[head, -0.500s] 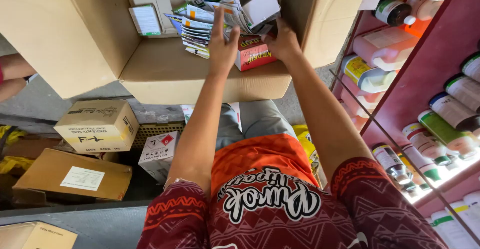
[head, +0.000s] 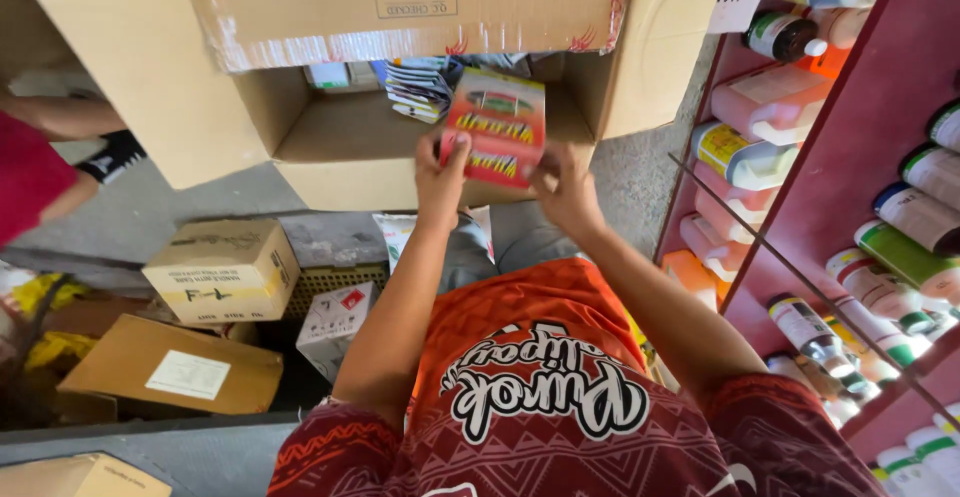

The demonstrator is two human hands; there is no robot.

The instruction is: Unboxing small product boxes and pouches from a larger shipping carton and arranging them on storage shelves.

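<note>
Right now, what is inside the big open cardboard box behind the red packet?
Inside the big open cardboard box, a stack of thin printed packets stands at the back. The red packet, held by both hands, and the top flap cover the rest.

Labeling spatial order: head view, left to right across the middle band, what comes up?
Another person's red sleeve → small tan box → left hand → red packet, held by both hands → right hand → white jugs on the red shelf → green-banded bottles.
</note>
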